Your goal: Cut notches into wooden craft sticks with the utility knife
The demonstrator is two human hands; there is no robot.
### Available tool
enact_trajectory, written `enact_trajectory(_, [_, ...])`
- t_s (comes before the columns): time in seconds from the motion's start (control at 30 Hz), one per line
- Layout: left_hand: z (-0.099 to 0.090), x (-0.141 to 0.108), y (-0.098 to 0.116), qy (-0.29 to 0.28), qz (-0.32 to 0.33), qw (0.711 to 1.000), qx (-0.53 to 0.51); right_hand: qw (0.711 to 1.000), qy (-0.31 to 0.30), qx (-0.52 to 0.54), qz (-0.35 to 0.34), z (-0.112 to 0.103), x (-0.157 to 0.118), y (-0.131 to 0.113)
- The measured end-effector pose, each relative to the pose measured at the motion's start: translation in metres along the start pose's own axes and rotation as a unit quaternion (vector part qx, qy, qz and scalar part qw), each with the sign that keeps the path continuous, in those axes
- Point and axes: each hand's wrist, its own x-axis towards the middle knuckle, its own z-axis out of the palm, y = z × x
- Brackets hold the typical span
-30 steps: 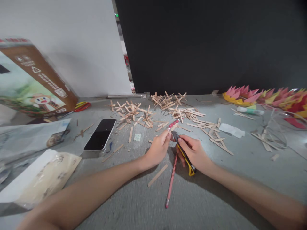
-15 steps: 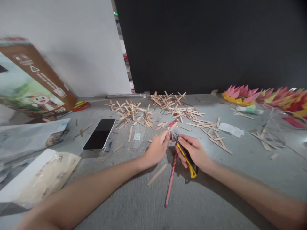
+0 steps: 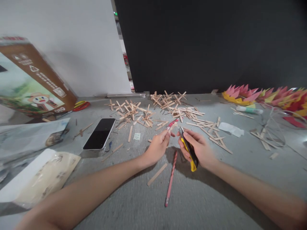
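A knife (image 3: 191,152) is clamped in the right hand (image 3: 201,148), its front end near the left hand (image 3: 157,147), whose fingers are pinched on what may be a red pencil (image 3: 172,123). Both are probably light and stiff; the knife's handle is best gripped.

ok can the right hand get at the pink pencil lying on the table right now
Probably yes: the pencil lies close to the right hand, with no object showing between them, though that hand holds a box cutter, which may need putting down first.
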Motion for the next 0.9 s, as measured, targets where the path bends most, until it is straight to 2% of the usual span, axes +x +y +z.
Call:
enact_trajectory(0.13, [0.003, 0.0, -0.002, 0.003, -0.02, 0.996, -0.081, 0.986, 0.068, -0.12, -0.091, -0.005, 0.004, -0.015])
enact_trajectory(0.27, [0.003, 0.001, -0.004, -0.023, -0.031, 0.995, -0.093, 0.936, 0.125, -0.306, -0.123, -0.016, 0.012, -0.028])
enact_trajectory(0.33, [0.002, 0.001, -0.003, -0.035, -0.013, 0.997, -0.07, 0.907, 0.114, -0.391, -0.109, -0.021, 0.016, -0.032])
enact_trajectory(0.47, [-0.001, 0.0, 0.003, -0.036, 0.012, 0.998, -0.041, 0.849, 0.04, -0.522, -0.074, -0.027, 0.021, -0.037])
enact_trajectory(0.67, [-0.001, 0.002, 0.006, -0.007, -0.005, 0.995, -0.102, 0.829, 0.016, -0.556, -0.057, -0.022, 0.019, -0.037])
enact_trajectory(0.9, [-0.001, 0.003, 0.002, 0.02, 0.0, 0.993, -0.112, 0.817, -0.001, -0.574, -0.06, -0.017, 0.016, -0.036])
